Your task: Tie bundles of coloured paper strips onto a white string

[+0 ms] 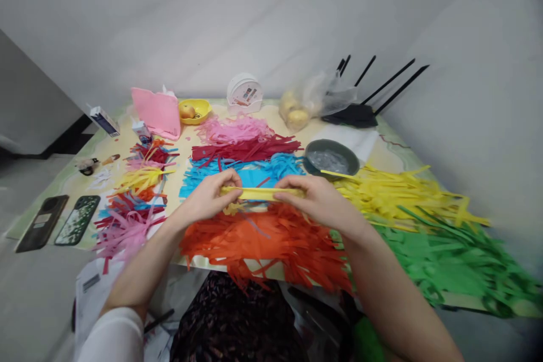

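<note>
My left hand [211, 199] and my right hand [313, 198] each pinch an end of a yellow paper strip [259, 193], held level and stretched between them. The strip hangs just above a heap of orange paper strips [263, 240] at the table's near edge. Behind the hands lie a blue strip pile [250, 172], a dark red pile [246, 150] and a pink pile [233, 129]. A large yellow strip pile [399, 192] lies to the right of my right hand.
Green strips [458, 260] cover the near right. Mixed strips [131, 209] and two phones [59, 220] lie at the left. A grey bowl [331, 157], a bag of fruit [305, 104], a yellow bowl [195, 110], a pink case [156, 112] and a white tub [245, 92] stand further back.
</note>
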